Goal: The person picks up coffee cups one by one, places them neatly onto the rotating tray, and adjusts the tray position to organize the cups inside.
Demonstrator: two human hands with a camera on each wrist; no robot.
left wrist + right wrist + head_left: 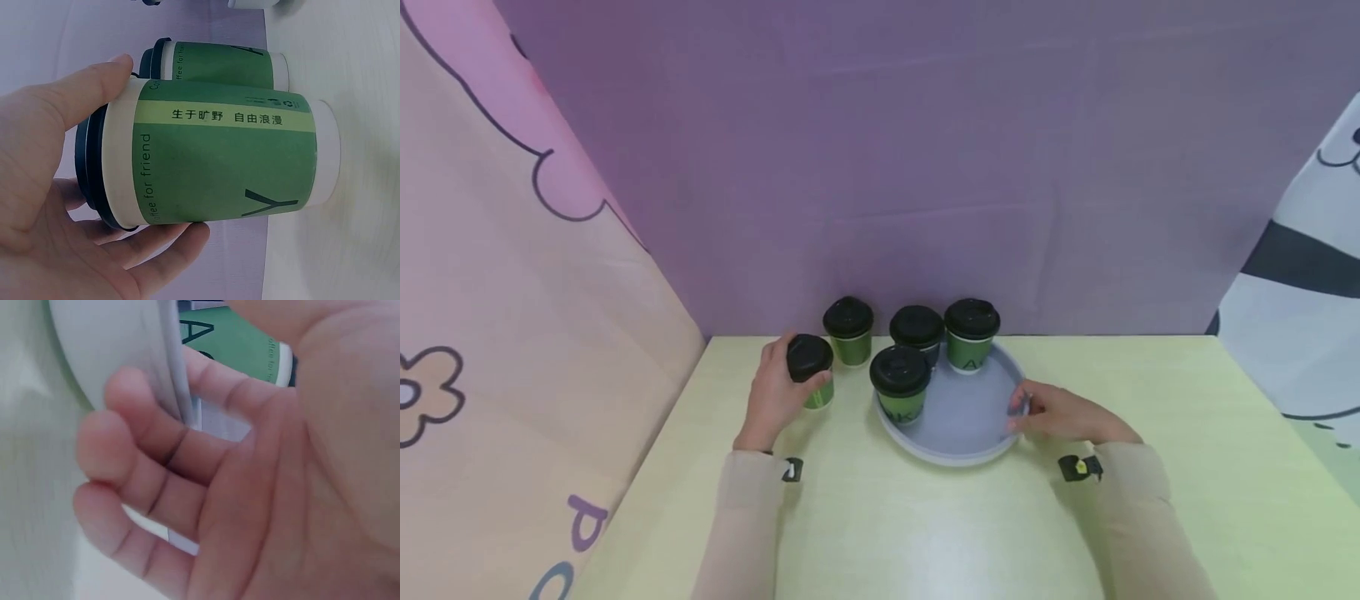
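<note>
My left hand (778, 387) grips a green paper cup with a black lid (810, 369) that stands on the table left of a round grey tray (970, 412). In the left wrist view the thumb and fingers wrap the held cup (219, 159) near its lid. My right hand (1026, 410) holds the tray's right rim. Its fingers (144, 462) curl round the tray's edge (172, 362). Three lidded green cups stand on the tray: front left (900, 383), back middle (916, 327) and back right (972, 335).
Another lidded cup (848, 330) stands on the pale green table (925, 533) just behind the held one, also seen as the cup (219, 59) in the left wrist view. A purple wall (925, 167) closes the back. Patterned cloth panels flank both sides.
</note>
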